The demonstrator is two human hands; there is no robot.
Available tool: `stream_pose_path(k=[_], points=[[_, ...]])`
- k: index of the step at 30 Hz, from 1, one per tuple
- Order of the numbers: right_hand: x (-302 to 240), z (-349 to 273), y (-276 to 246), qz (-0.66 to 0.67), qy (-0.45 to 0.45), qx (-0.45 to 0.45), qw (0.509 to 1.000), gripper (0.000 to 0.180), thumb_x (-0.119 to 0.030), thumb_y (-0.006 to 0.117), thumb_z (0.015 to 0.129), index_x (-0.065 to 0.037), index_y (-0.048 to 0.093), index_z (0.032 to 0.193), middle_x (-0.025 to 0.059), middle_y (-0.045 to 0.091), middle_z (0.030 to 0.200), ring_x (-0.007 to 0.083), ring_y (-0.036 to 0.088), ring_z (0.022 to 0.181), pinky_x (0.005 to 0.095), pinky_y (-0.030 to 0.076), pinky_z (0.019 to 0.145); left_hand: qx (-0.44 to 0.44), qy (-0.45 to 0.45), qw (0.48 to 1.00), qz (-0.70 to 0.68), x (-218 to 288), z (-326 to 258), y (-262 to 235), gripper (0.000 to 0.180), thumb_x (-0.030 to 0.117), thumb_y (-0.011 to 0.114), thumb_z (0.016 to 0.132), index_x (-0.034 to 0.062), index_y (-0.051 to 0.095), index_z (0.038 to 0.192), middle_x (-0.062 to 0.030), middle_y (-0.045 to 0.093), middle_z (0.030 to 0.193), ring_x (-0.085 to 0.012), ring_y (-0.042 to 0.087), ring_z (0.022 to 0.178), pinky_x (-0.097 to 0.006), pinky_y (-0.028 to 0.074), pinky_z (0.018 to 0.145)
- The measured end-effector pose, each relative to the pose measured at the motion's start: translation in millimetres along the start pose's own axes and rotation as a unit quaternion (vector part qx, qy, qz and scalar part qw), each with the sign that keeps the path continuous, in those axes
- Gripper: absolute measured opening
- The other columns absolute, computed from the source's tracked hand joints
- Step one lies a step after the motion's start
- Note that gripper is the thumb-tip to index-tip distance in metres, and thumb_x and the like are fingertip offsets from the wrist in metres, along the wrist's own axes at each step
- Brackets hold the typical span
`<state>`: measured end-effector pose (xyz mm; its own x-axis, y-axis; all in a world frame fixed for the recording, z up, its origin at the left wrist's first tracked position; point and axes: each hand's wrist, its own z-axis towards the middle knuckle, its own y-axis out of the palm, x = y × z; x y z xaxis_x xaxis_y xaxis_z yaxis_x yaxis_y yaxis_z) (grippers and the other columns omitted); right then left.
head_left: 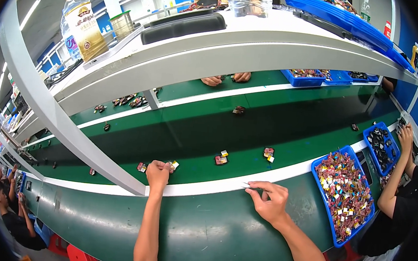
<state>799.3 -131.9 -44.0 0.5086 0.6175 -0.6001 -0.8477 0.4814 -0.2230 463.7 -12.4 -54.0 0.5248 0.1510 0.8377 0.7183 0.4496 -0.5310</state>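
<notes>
My left hand (158,175) is closed at the near edge of the green conveyor belt (191,171), its fingers curled down. Small wired parts, dark red with white and yellow pieces, show on both sides of it: one part (141,167) to its left, another (173,166) touching or close to its fingertips on the right. Whether the fingers grip one is hidden. Above the white belt rail (204,191), my right hand (269,201) pinches a thin two-pronged metal piece (245,185) between thumb and forefinger. Beyond it two more wired parts, one (221,158) and another (269,154), lie on the belt.
At right stand a blue tray (315,175) heaped with wired parts and a blue tray (367,138) of black pieces. A co-worker's arm (395,179) reaches in there. A white shelf (215,47) overhangs the belt; its slanted post (71,129) comes down at left. Another person's hands (223,78) are across.
</notes>
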Motion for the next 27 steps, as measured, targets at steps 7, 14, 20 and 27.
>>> stream_pose_path(k=[7,14,20,27], points=[[-4.9,1.1,-0.9,0.088,0.103,-0.021,0.991,0.017,0.004,0.082,0.074,0.000,0.072,0.088,0.0047,0.074,0.082,0.0025,0.043,0.047,0.0207,0.033,0.046,-0.135,0.033,0.982,-0.125,41.9,-30.5,-6.0,0.011,0.008,0.063,0.093,-0.0027,0.059,0.093,-0.0102,0.071,0.074,-0.0128,0.060,0.048,-0.026,0.042,0.042],[-9.0,6.6,-8.2,0.329,0.307,-0.034,0.892,0.015,0.008,0.077,0.082,0.003,0.068,0.092,0.0069,0.074,0.087,-0.0031,0.042,0.058,0.0153,0.031,0.049,-0.309,0.121,0.926,-0.181,117.9,-100.3,28.1,0.008,0.003,0.065,0.094,-0.0046,0.063,0.092,-0.0066,0.066,0.069,-0.0074,0.056,0.050,-0.025,0.043,0.041],[-13.2,5.8,-7.7,0.273,0.280,-0.027,0.920,0.015,0.006,0.078,0.081,0.002,0.068,0.091,0.0015,0.069,0.079,-0.0030,0.042,0.055,0.0152,0.030,0.048,-0.370,0.163,0.902,-0.154,124.9,-129.0,36.8,0.011,0.005,0.066,0.094,-0.0049,0.064,0.092,-0.0060,0.066,0.067,-0.0073,0.055,0.046,-0.025,0.039,0.041],[-16.3,7.1,-7.0,0.198,0.261,-0.044,0.944,0.017,0.006,0.079,0.079,0.001,0.067,0.090,-0.0002,0.066,0.076,-0.0023,0.043,0.054,0.0161,0.031,0.049,-0.357,0.178,0.906,-0.142,123.3,-129.3,41.5,0.013,0.007,0.066,0.095,-0.0061,0.064,0.093,-0.0077,0.067,0.066,-0.0084,0.056,0.045,-0.026,0.040,0.041]])
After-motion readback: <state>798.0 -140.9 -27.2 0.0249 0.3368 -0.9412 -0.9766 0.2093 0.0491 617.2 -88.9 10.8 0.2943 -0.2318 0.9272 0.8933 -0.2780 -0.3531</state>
